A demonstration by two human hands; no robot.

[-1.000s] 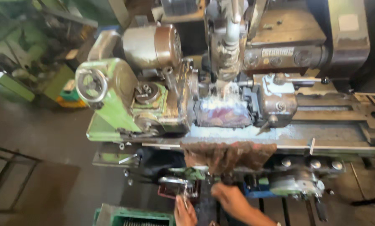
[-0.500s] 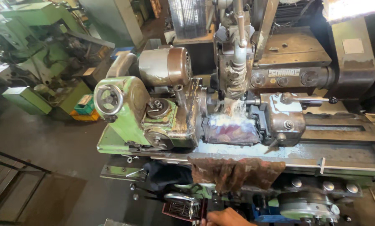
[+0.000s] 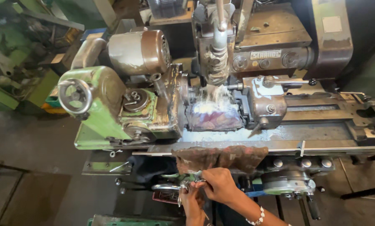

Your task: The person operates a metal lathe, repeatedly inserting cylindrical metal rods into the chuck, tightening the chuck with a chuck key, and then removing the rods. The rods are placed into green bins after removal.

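Steel handle, bright and lever-like (image 3: 164, 187), projects leftward at the front of a worn green lathe (image 3: 97, 111), below a stained brown rag (image 3: 221, 158) draped over the bed edge. Both hands work at that point. Right hand (image 3: 220, 184) is closed on the inboard end of the handle, fingers curled round small metal fittings there. Left hand (image 3: 192, 201) sits directly beneath, touching the same fittings; whether its grip is closed on anything cannot be told, the fingers being partly hidden. Right wrist carries a white bead bracelet (image 3: 256, 218).

Above, white coolant runs over the workpiece zone (image 3: 214, 111) between the headstock side and the turret (image 3: 265, 106). A round handwheel (image 3: 74, 95) stands at the far left, untouched; a brown motor housing (image 3: 139, 52) sits behind it.

Judgement: the step in hand appears to be setting or working the front lever while the cut area runs wet. Any further movement calls for a firm hold and sleeves and rag kept clear of moving parts.
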